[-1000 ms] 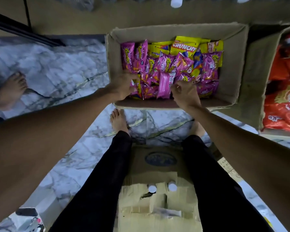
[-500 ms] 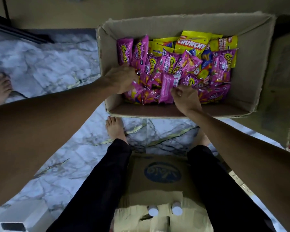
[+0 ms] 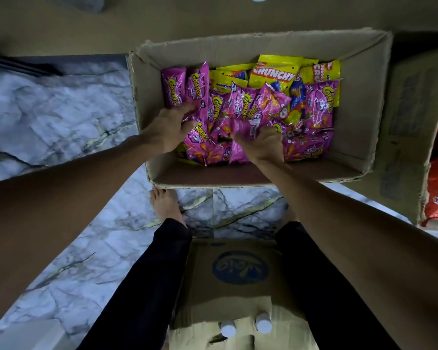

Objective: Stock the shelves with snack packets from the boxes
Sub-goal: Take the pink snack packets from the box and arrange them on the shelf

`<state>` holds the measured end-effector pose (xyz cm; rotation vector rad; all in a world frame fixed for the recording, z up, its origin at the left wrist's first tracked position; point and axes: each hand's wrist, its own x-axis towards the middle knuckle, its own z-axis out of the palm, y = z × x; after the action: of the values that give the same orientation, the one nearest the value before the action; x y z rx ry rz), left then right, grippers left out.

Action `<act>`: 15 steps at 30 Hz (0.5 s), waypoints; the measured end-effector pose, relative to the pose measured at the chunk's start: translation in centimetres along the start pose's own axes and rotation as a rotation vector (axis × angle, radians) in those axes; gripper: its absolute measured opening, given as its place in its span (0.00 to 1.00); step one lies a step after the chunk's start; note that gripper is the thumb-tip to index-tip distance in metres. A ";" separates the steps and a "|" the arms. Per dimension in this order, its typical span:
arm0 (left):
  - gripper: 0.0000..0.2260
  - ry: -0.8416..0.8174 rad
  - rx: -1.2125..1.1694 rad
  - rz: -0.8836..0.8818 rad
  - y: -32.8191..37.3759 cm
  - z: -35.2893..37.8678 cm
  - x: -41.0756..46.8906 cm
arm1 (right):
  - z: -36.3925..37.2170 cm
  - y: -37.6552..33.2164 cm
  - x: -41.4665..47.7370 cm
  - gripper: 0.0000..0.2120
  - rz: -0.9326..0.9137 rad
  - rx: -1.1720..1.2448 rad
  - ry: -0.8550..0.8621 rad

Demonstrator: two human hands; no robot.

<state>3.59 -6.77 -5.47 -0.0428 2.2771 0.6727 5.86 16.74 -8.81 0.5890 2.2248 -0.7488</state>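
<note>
Left hand [image 3: 171, 127], right hand [image 3: 262, 145] grip pink snack packets [image 3: 240, 107] inside cardboard box [image 3: 359, 97]; yellow packets [image 3: 271, 69] behind

Marble floor [image 3: 61, 109], bare foot [image 3: 166, 205], black trousers [image 3: 142, 286], white caps [image 3: 228, 328]

Your left hand [image 3: 171, 128] now reaches deeper into the cardboard box [image 3: 359, 109], away from its near-left corner. Its fingertips sit among the pink Cornitoz packets [image 3: 245, 107], just below the two that stand along the left wall; whether it grips one is unclear. Your right hand [image 3: 263, 145] has left the near wall and lies on the middle of the pile, fingers curled over the pale pink packet [image 3: 238, 155] it earlier touched only at the bottom edge.
</note>
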 end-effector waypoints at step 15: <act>0.22 0.050 -0.266 -0.064 3.7 -3.5 -4.8 | -5.3 -0.6 -5.2 0.28 0.042 0.454 -0.085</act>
<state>3.87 -6.10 1.47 -0.2619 2.2092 0.9452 6.36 18.85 -1.67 0.7997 1.9632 -1.2464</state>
